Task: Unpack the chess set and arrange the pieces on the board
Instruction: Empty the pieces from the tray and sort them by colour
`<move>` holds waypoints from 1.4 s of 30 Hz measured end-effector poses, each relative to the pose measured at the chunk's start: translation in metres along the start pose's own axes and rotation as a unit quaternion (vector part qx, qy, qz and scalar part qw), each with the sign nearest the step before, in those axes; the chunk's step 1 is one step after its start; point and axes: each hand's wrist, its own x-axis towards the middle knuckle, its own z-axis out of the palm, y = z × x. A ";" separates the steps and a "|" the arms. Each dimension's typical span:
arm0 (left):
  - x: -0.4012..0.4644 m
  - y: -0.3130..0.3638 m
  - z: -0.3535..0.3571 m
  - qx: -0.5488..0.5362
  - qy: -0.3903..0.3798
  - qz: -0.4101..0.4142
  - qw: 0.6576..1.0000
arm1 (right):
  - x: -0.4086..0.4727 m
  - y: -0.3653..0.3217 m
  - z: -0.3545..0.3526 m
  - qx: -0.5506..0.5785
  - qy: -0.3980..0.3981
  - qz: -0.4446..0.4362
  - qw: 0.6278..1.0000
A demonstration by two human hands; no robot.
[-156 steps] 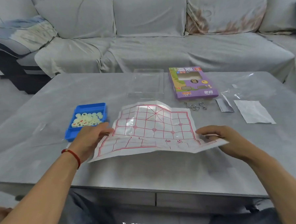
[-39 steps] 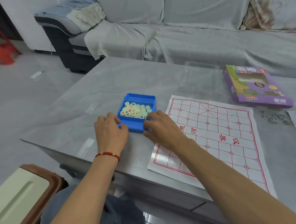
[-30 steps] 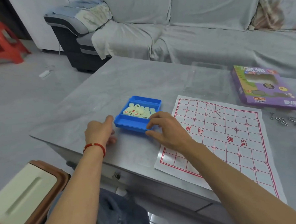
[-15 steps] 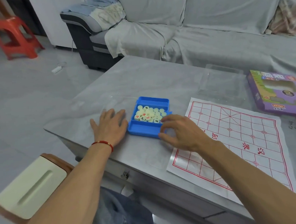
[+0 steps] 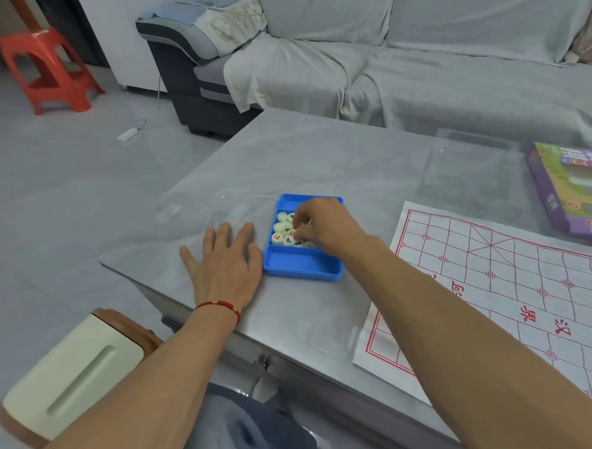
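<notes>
A grey sofa (image 5: 415, 46) under loose covers stands beyond the blue tray, and the grey bench (image 5: 301, 155) carries everything else. To the right of the blue tray lies the paper chess board (image 5: 517, 291), flat, its red grid facing up; further right of the tray, a purple box (image 5: 567, 193) sits at the frame's edge, with a clear plastic lid (image 5: 470, 174) between box and tray. A red stool (image 5: 46, 69) stands on the floor far to the tray's left. The left hand (image 5: 224, 265) lies flat on the bench just beside the tray's left wall, fingers spread and straight. The right hand (image 5: 322, 223) reaches into the blue tray (image 5: 300, 263), fingers curled narrow over the round white chess pieces (image 5: 281, 230); whether they pinch one cannot be told
</notes>
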 end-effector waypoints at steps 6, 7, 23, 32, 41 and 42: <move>0.001 0.001 0.004 -0.005 0.006 0.007 1.000 | -0.004 0.010 -0.004 0.041 -0.017 0.037 0.998; 0.001 0.001 0.003 -0.005 0.007 0.007 1.000 | -0.005 0.009 -0.004 0.029 -0.014 0.035 0.999; 0.002 0.002 0.003 -0.008 0.012 0.004 1.000 | -0.010 0.002 0.000 -0.019 0.017 0.009 1.000; 0.002 0.002 0.002 0.007 0.022 -0.021 1.000 | -0.022 0.055 -0.026 0.104 0.210 0.120 0.965; 0.002 0.003 0.002 0.022 0.019 -0.031 0.999 | -0.021 0.062 -0.021 -0.016 0.159 0.054 0.986; 0.002 0.003 0.002 0.021 0.020 -0.031 0.999 | -0.020 0.051 -0.021 -0.017 0.165 0.016 0.986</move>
